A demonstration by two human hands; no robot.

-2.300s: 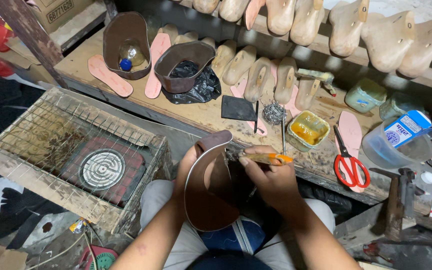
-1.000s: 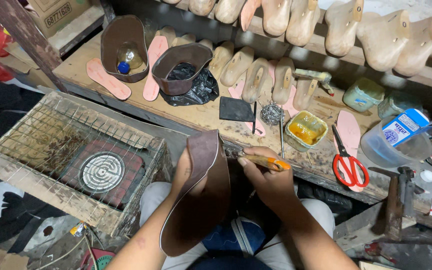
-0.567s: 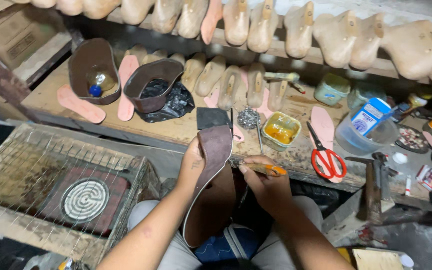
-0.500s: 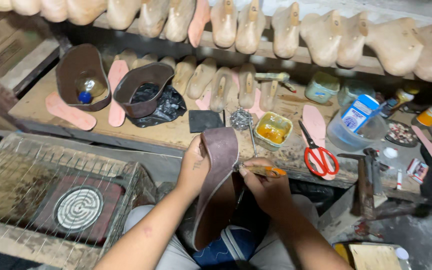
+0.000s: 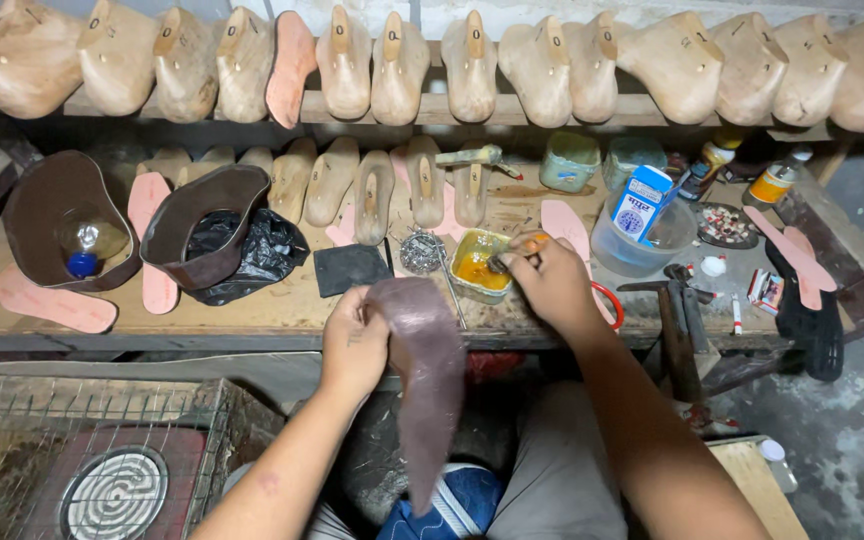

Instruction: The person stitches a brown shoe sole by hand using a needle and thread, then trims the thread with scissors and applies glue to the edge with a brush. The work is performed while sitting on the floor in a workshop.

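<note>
While my left hand point(image 5: 354, 345) pinches the leather piece point(image 5: 424, 375) between its fingers, my right hand point(image 5: 550, 282) grips a brush point(image 5: 514, 252), tip in the glue tin point(image 5: 479, 265).

Both forearms reach forward from the lap. The left hand point(image 5: 354, 340) is curled in a pinch, thumb uppermost. The right hand point(image 5: 552, 285) stretches further ahead, fingers bunched, knuckles up.

Matt brown leather piece point(image 5: 422, 370), bare wooden shoe lasts point(image 5: 472, 65), worn wooden bench point(image 5: 272, 310)
</note>
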